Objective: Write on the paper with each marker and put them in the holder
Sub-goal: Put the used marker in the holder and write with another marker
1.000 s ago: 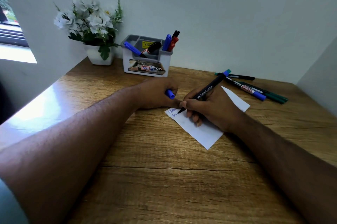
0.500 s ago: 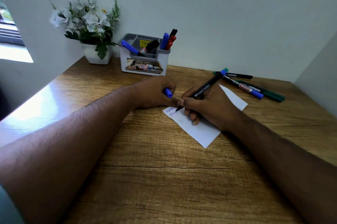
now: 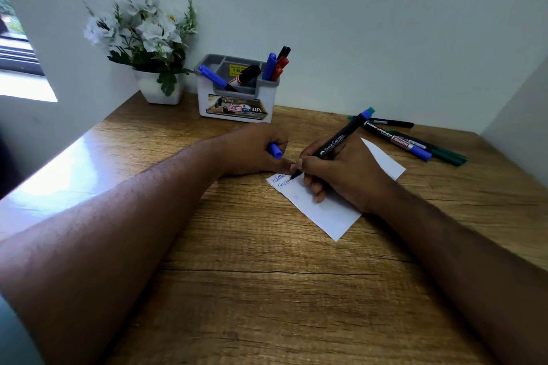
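1 head-worn view looks forward and down, close over the desk (image 3: 267, 290); wall (image 3: 355, 23) straight ahead.

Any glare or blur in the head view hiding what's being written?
Head view: window glare washes out the table's left edge, away from the paper; the writing is sharp but small and partly hidden behind the right hand; wide-angle distortion stretches the forearms; the left hand with the blue cap is in focus.

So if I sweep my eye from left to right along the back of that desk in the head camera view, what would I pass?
Flower pot → marker holder with markers standing in it → loose markers lying on the desk at the far right.
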Tool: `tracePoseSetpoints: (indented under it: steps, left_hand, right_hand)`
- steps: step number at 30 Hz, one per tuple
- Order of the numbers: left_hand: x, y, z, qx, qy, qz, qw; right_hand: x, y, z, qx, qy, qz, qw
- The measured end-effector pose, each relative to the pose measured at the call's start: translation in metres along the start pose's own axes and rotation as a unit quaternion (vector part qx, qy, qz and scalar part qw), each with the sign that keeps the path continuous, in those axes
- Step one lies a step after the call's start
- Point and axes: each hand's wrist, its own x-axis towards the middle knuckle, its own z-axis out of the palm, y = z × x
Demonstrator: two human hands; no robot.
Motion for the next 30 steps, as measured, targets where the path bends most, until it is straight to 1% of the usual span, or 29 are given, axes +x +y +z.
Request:
tracePoseSetpoints:
  steps: [5, 12, 19, 22, 30]
  left_hand:
    - [-0.0006, 0.0011, -0.0003, -0.012, -0.009, -0.003, 1.000]
    - [0.0003, 0.0004, 0.0002, 0.007, -0.002, 0.001, 1.000]
    - [-0.0022, 0.0016, -0.0004, 0.011, -0.005, 0.007, 1.000]
    - [-0.0014, -0.0001, -0.0005, 0.014, -0.001, 0.008, 1.000]
    - [-0.0018, 0.0026, -0.0007, 0.006, -0.011, 0.005, 1.000]
  right_hand:
    - [-0.0010, 0.0000, -0.0006, -0.004, 0.000, 0.005, 1.000]
    - [-0.0002, 0.0000, -0.0013, 0.016, 0.013, 0.016, 1.000]
    - [-0.0011, -0.0009, -0.0002, -0.004, 0.015, 0.015, 1.000]
    - [-0.0015, -0.0011, -0.0003, 0.005, 0.010, 0.013, 1.000]
    - [-0.0007, -0.0006, -0.0006, -0.002, 0.023, 0.013, 1.000]
